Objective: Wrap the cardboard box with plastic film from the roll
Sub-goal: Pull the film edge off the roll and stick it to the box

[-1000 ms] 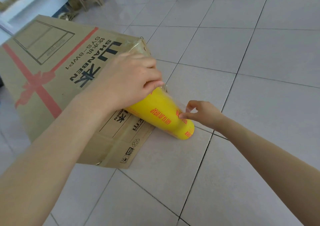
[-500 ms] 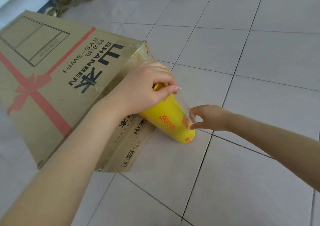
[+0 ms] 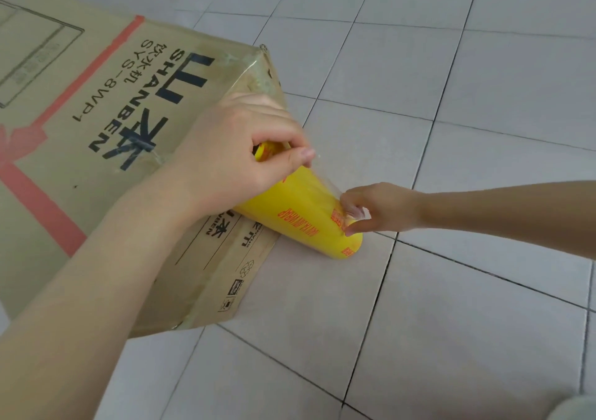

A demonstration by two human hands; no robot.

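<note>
1. Your left hand (image 3: 238, 158) grips the top of the yellow roll (image 3: 300, 207), which leans against the cardboard box (image 3: 96, 129).
2. Your right hand (image 3: 377, 208) pinches the film (image 3: 354, 212) by its loose edge.
3. Likely next: draw a length free and anchor it.

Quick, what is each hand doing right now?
Left hand: grips the top end of the roll.
Right hand: pinches the film near the roll's lower end.

"SHANBEN", "SYS-8WP1" and "山本" in black on the cardboard box (image 3: 64, 149); orange lettering on the yellow roll (image 3: 303, 207) unreadable.
</note>
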